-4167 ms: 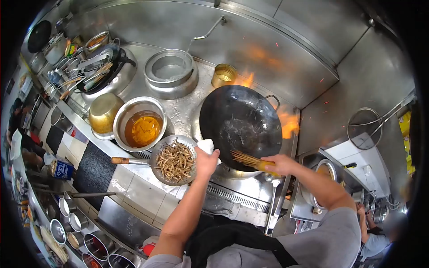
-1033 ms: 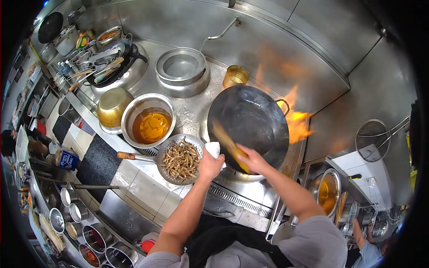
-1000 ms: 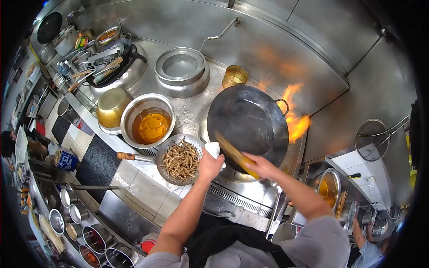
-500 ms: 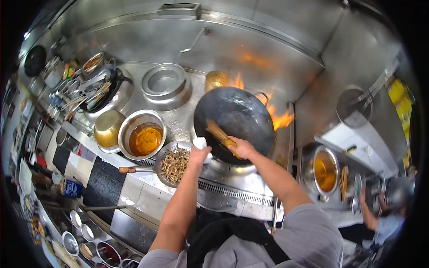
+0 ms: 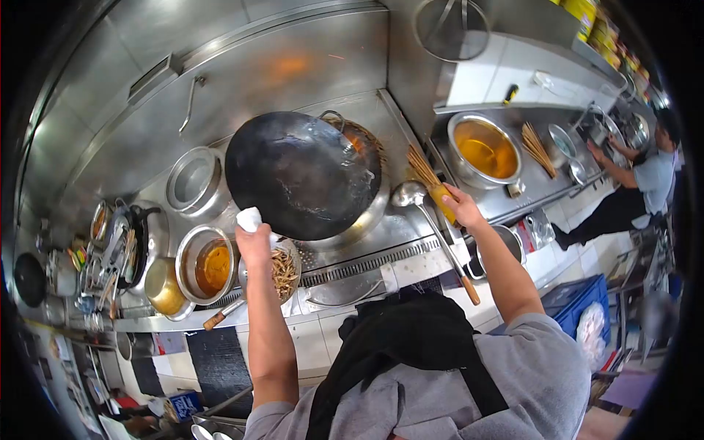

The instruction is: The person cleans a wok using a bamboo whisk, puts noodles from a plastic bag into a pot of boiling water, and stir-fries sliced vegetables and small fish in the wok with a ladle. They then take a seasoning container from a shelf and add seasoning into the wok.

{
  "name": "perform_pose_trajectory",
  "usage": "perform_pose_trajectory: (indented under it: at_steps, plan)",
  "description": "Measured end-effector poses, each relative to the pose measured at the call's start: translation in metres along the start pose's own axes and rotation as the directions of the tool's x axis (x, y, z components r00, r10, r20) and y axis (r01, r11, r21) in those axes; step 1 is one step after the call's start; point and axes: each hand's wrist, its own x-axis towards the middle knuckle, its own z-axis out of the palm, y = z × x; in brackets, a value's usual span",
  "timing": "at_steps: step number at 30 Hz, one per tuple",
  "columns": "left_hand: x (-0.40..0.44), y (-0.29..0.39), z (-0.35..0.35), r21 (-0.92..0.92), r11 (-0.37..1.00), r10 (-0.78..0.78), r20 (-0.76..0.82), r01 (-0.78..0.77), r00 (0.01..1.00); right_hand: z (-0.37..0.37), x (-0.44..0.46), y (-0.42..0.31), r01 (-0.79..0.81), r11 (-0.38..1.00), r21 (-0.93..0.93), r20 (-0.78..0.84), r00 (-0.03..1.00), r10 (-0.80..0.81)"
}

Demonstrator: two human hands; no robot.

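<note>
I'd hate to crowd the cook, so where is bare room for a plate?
Bare steel shows right of the wok, between it, the back wall and the held bamboo brush, though it may be hot. Another patch lies before the bamboo bundle on the right counter. The left end is crowded: tool pile, brass bowl and amber pot sit close.

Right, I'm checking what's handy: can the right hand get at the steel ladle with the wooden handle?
Probably yes: the ladle lies close by the right hand, its wooden end uncovered, though that hand would likely need to put down its yellow-handled bamboo brush.
</note>
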Motion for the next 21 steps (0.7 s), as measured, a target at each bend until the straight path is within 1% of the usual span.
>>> perform_pose_trajectory:
  at_steps: [1,2,3,5,6,7,8,9,10,11,13,15,16,17,18,19,20,21]
  plan:
    - [-0.005,0.011,0.004,0.064,0.998,-0.010,-0.026,0.012,1.000,0.001,0.005,0.027,-0.006,1.000,0.016,-0.012,1.000,0.006]
    - [-0.002,0.008,0.006,0.113,0.993,0.031,-0.034,-0.026,0.999,0.003,0.010,0.051,0.114,0.993,-0.008,-0.048,0.992,-0.114]
    - [-0.003,0.007,0.009,0.079,0.995,0.060,-0.043,-0.056,0.997,0.003,0.011,0.064,0.231,0.972,-0.038,-0.077,0.969,-0.233]
    - [-0.008,0.013,0.014,0.107,0.991,0.090,-0.069,-0.082,0.994,-0.002,0.003,0.062,0.107,0.993,0.042,0.008,0.994,-0.107]
    - [-0.010,0.016,0.015,0.141,0.986,0.098,-0.053,-0.090,0.994,-0.004,-0.001,0.062,0.039,0.997,0.073,0.050,0.998,-0.043]
    - [-0.012,0.017,0.017,0.181,0.979,0.111,-0.067,-0.098,0.992,-0.010,-0.007,0.056,0.026,0.998,0.051,0.062,0.998,-0.029]
    - [-0.014,0.019,0.017,0.198,0.974,0.127,-0.057,-0.114,0.990,-0.008,0.000,0.073,0.062,0.993,0.102,0.043,0.997,-0.067]
    - [-0.017,0.021,0.018,0.216,0.968,0.141,-0.047,-0.128,0.989,-0.017,-0.010,0.056,-0.037,0.986,0.164,0.101,0.995,0.021]
    - [-0.023,0.028,0.022,0.245,0.958,0.163,-0.039,-0.149,0.986,-0.024,-0.016,0.045,-0.048,0.971,0.235,0.138,0.990,0.015]
    - [-0.028,0.037,0.025,0.308,0.945,0.132,-0.047,-0.111,0.990,-0.030,-0.018,0.041,-0.061,0.951,0.302,0.177,0.984,0.007]
    - [-0.041,0.054,0.036,0.348,0.922,0.190,-0.032,-0.167,0.981,-0.036,-0.008,0.039,-0.080,0.937,0.340,0.213,0.977,0.006]
    - [-0.038,0.060,0.044,0.376,0.913,0.183,-0.027,-0.159,0.983,-0.041,0.006,0.034,-0.188,0.909,0.372,0.313,0.947,0.068]
    - [-0.053,0.085,0.060,0.494,0.855,0.203,-0.041,-0.157,0.978,-0.035,0.023,0.042,-0.232,0.885,0.405,0.371,0.926,0.073]
    - [-0.058,0.096,0.070,0.564,0.809,0.236,-0.052,-0.167,0.970,-0.029,0.039,0.040,-0.244,0.883,0.401,0.389,0.918,0.077]
    - [-0.065,0.108,0.081,0.625,0.760,0.266,-0.049,-0.178,0.963,-0.019,0.053,0.033,-0.332,0.829,0.449,0.418,0.899,0.134]
    - [-0.074,0.120,0.093,0.679,0.710,0.296,-0.043,-0.189,0.954,-0.007,0.063,0.026,-0.413,0.767,0.490,0.445,0.876,0.187]
    - [-0.089,0.131,0.105,0.702,0.682,0.313,-0.031,-0.202,0.949,0.009,0.070,0.018,-0.419,0.769,0.483,0.455,0.870,0.189]
    - [-0.104,0.130,0.112,0.718,0.635,0.412,-0.004,-0.285,0.911,0.028,0.075,0.008,-0.465,0.708,0.532,0.431,0.868,0.246]
